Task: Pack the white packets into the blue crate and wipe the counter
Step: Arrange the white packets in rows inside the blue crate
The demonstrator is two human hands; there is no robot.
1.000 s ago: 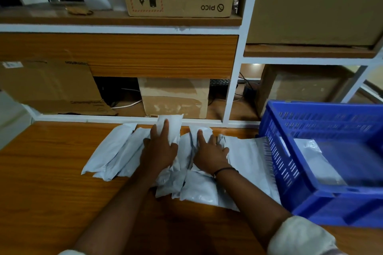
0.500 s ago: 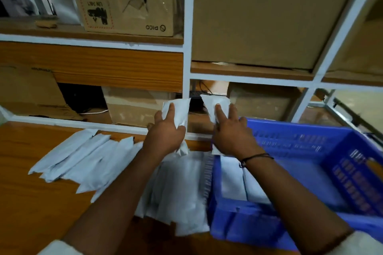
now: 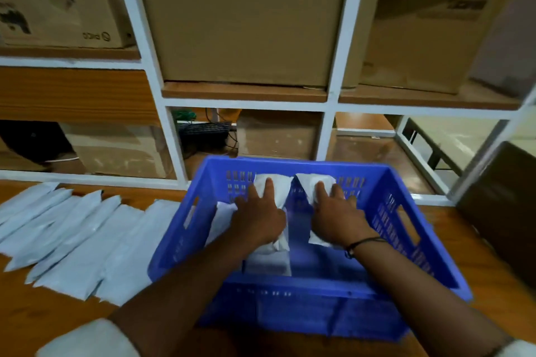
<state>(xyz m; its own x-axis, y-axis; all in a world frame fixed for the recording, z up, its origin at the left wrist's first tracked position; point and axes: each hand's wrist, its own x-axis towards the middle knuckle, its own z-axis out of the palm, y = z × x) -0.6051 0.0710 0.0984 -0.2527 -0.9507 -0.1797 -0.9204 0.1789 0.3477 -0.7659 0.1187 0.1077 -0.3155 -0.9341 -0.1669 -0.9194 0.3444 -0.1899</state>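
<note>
The blue crate (image 3: 290,309) stands on the wooden counter (image 3: 58,316), right of the middle. Both my hands are inside it. My left hand (image 3: 258,219) holds a white packet (image 3: 277,187) with its fingers laid over the top. My right hand (image 3: 338,216) holds a second white packet (image 3: 311,182) the same way, beside the first. More white packets (image 3: 266,265) lie in the crate under my left hand. Several white packets (image 3: 72,238) lie in an overlapping row on the counter left of the crate.
A white-framed shelf unit (image 3: 338,72) rises right behind the counter, filled with cardboard boxes (image 3: 243,17). A dark keyboard (image 3: 203,129) sits in a lower bay. A dark brown panel (image 3: 504,206) stands at the counter's right end.
Both hands lifted a packet each from the pile on the counter, carried them to the right, and lowered them into the crate. My view turned right with them.
</note>
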